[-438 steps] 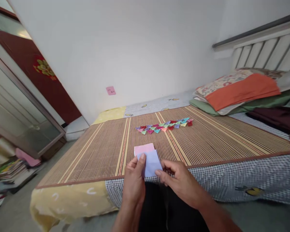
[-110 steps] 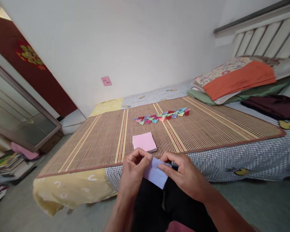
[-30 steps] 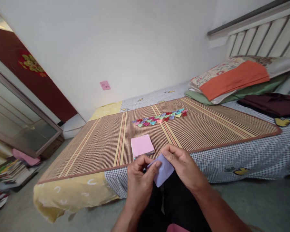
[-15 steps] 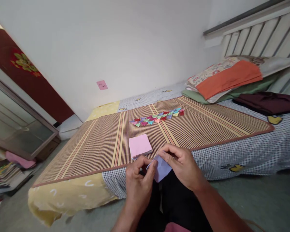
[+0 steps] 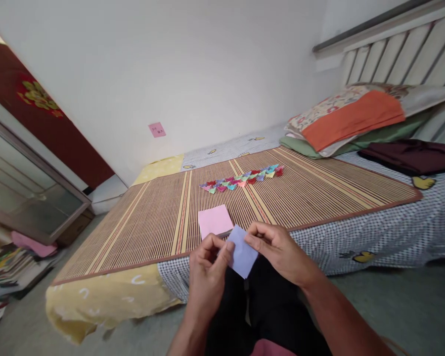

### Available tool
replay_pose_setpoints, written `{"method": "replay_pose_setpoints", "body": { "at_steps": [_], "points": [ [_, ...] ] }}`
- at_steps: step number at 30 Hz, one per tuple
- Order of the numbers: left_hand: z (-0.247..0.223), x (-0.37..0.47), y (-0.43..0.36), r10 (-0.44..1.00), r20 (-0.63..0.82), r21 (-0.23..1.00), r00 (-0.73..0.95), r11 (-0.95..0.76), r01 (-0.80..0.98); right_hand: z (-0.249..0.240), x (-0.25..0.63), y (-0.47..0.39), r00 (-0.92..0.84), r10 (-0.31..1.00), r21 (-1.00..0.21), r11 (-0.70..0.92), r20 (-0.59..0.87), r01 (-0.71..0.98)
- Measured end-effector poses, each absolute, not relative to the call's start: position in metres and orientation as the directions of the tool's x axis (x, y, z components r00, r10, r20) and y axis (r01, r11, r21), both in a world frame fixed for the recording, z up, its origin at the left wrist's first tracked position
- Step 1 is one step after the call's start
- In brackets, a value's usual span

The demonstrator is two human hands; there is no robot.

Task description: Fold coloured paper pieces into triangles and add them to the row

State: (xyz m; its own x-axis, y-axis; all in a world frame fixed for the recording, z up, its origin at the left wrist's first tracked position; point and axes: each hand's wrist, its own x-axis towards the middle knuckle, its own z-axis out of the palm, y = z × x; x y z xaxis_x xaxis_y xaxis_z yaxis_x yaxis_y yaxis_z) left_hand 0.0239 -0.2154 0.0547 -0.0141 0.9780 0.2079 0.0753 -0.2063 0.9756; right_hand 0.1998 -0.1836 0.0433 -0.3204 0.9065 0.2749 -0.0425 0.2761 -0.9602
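A small lavender sheet of folding paper (image 5: 242, 254) is held up in front of my lap, just past the bed's front edge. My left hand (image 5: 209, 264) pinches its left edge between thumb and forefinger. On the opposite side, my right hand (image 5: 276, 247) grips the right edge the same way. The paper looks like a flat square turned on its corner. Behind my left hand, a stack of square paper with a pink sheet on top (image 5: 214, 221) lies on the mat. Farther back sits a row of small, folded paper pieces (image 5: 241, 180) in many colours.
A striped woven mat (image 5: 144, 232) covers much of the bed. Pillows with an orange band (image 5: 354, 121) and a dark folded cloth (image 5: 411, 155) lie at the right, below a radiator (image 5: 408, 54). Books (image 5: 7, 269) are piled on the floor at left.
The lavender paper has turned from a tilted, partly bent position to a flatter square facing me. Both hands have shifted slightly, still pinching it.
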Motion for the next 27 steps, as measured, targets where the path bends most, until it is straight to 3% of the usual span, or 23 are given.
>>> {"method": "replay_pose_setpoints", "body": {
  "at_steps": [6, 9, 12, 16, 19, 22, 27],
  "points": [
    [0.054, 0.025, -0.211, 0.985, 0.175, 0.979, -0.011, -0.175, -0.101, 0.039, 0.197, -0.180, -0.262, 0.923, -0.959, 0.275, 0.284, -0.071],
    [0.060, 0.019, -0.212, 0.975, 0.215, 0.976, 0.059, -0.217, 0.020, 0.040, 0.194, -0.179, -0.244, 0.936, -0.968, 0.241, 0.252, -0.078],
    [0.062, 0.012, -0.209, 0.978, 0.158, 0.978, 0.136, -0.174, 0.111, 0.039, 0.190, -0.179, -0.248, 0.938, -0.970, 0.235, 0.241, -0.057],
    [0.056, 0.008, -0.199, 0.993, -0.021, 0.983, 0.118, 0.042, -0.176, 0.039, 0.191, -0.180, -0.227, 0.936, -0.963, 0.269, 0.269, -0.034],
    [0.052, 0.008, -0.193, 0.988, -0.094, 0.925, 0.119, 0.131, -0.356, 0.044, 0.197, -0.185, -0.181, 0.889, -0.898, 0.436, 0.420, 0.061],
    [0.053, 0.008, -0.191, 0.983, -0.113, 0.886, 0.146, 0.166, -0.433, 0.052, 0.202, -0.191, -0.275, 0.796, -0.797, 0.588, 0.539, 0.140],
    [0.053, 0.008, -0.190, 0.976, -0.119, 0.864, 0.180, 0.191, -0.466, 0.059, 0.201, -0.199, -0.344, 0.737, -0.727, 0.661, 0.581, 0.188]
  ]
}}
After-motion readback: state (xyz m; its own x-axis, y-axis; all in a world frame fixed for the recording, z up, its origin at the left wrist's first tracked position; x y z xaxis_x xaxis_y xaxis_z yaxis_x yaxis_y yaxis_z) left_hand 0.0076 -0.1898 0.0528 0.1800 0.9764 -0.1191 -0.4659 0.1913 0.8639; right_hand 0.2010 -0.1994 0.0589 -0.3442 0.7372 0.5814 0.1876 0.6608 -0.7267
